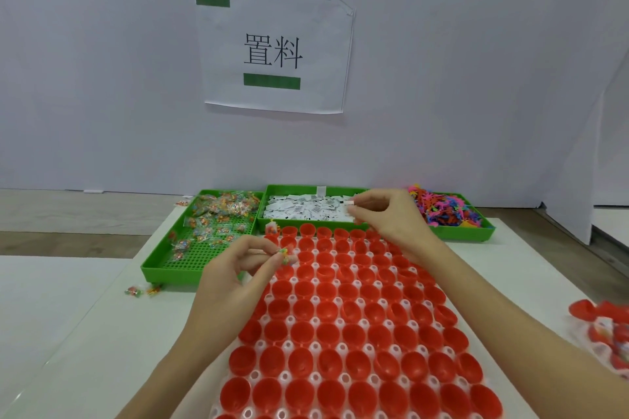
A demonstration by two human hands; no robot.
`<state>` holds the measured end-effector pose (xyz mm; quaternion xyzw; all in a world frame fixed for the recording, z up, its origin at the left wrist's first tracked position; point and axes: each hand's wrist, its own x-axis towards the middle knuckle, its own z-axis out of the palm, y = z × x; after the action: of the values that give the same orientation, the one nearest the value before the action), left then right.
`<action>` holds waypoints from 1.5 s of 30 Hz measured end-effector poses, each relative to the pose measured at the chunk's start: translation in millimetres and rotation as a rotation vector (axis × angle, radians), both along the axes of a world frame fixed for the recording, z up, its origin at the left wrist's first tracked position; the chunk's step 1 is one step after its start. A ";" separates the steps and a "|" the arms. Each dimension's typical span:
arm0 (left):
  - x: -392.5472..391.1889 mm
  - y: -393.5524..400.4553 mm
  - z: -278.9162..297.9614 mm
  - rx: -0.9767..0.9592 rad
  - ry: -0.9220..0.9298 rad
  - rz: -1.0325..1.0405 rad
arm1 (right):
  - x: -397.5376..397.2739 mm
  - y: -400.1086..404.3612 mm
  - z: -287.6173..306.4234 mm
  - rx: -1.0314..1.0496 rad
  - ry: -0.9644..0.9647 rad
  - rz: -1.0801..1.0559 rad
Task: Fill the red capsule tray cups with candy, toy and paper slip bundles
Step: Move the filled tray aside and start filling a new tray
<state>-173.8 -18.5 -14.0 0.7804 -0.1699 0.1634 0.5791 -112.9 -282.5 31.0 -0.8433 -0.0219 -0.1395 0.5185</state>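
A white tray of several red capsule cups (343, 313) fills the table in front of me. Its far-left cup holds a bundle (271, 227); the other cups look bare. My left hand (235, 269) hovers over the tray's far-left part and pinches a small wrapped candy (285, 256). My right hand (388, 214) is over the far edge of the tray, pinching a white paper slip (350, 207) beside the slip bin. Behind the tray stand three green bins: candy (211, 218), paper slips (306, 206) and colourful toys (446, 209).
Two loose candies (143, 291) lie on the table left of the candy bin. A heap of red capsule halves in a bag (602, 330) sits at the right edge. A white wall with a paper sign (274, 51) rises close behind the bins.
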 end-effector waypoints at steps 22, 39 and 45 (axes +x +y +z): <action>-19.5 -10.0 10.4 -0.148 0.161 -0.354 | -115.8 48.6 -23.3 -0.140 -0.232 0.068; -22.8 -6.2 17.1 -0.100 0.169 -0.301 | -100.6 26.3 -19.3 -0.107 -0.111 0.013; -21.4 -5.8 15.2 -0.101 0.197 -0.299 | -37.8 -11.6 -10.0 -0.319 -0.065 -0.172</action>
<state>-195.1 -24.4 1.2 0.7285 -0.2181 0.0066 0.6494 -150.7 -294.1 21.1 -0.9086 0.0118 -0.2055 0.3634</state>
